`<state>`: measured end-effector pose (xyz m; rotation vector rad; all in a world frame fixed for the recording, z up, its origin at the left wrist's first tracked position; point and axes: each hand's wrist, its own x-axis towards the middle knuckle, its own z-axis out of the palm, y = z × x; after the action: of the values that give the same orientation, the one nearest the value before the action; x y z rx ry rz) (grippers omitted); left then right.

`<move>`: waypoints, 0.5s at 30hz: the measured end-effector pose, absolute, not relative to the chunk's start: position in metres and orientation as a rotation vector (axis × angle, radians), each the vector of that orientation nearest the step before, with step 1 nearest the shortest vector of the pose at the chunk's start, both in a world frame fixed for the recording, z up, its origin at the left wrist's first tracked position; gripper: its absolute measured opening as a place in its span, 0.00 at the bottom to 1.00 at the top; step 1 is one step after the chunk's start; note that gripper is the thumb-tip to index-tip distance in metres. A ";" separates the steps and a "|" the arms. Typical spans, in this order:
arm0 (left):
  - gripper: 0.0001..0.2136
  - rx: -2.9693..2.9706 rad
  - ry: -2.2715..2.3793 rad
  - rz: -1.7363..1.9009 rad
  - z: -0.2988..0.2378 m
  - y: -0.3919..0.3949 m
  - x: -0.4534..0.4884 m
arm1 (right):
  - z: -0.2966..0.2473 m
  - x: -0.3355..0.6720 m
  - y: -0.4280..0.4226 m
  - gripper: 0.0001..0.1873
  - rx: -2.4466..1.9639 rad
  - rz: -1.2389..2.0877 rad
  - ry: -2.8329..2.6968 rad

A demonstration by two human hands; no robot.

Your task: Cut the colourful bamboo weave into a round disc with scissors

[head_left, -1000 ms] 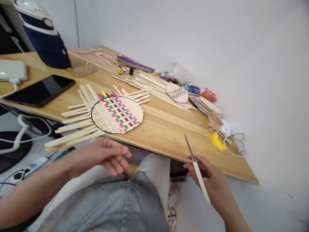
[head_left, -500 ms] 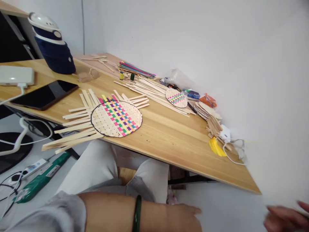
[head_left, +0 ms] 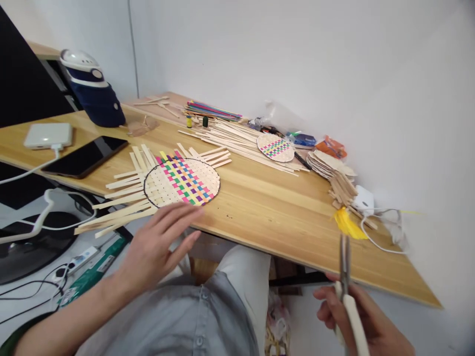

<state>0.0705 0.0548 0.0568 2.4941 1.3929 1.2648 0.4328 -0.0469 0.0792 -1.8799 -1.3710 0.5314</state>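
Observation:
A woven bamboo piece [head_left: 185, 180] lies near the table's front edge, with a dark oval outline and pink, green, purple, blue and orange strips across its pale weave. Untrimmed strips stick out on its left and far sides. My left hand [head_left: 165, 242] hovers at its near edge, fingers stretched out and holding nothing; I cannot tell whether they touch it. At the lower right, my right hand [head_left: 356, 316] grips a pair of scissors [head_left: 345, 267] with white handles, blades pointing up and nearly together.
Behind lie loose pale strips [head_left: 230, 141], coloured strips [head_left: 213, 110] and a finished woven oval [head_left: 275, 147]. To the right are stacked wooden fan pieces [head_left: 330, 165] and yellow tassels [head_left: 349, 223]. A phone [head_left: 87, 155], white charger [head_left: 48, 135] and blue bottle [head_left: 94, 94] stand left.
My left hand has swung from the lower middle up to the woven piece. My right hand has come in from the right edge, and the scissors now show clearly. The view has shifted slightly.

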 end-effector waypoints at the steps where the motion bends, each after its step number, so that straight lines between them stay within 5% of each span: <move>1: 0.21 2.628 1.471 1.203 0.056 0.062 0.063 | 0.079 0.427 -0.042 0.25 -1.869 0.573 -1.391; 6: 0.41 2.799 1.708 0.829 0.035 0.081 0.054 | 0.069 0.392 -0.025 0.22 -1.756 0.690 -1.509; 15: 0.30 2.557 1.205 0.738 0.045 0.056 0.022 | 0.050 0.348 -0.036 0.16 -1.638 0.883 -1.585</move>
<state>0.0218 0.0562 0.0453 2.5568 1.2048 0.7385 0.3476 -0.0358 0.0499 -1.6383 -1.5852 0.8830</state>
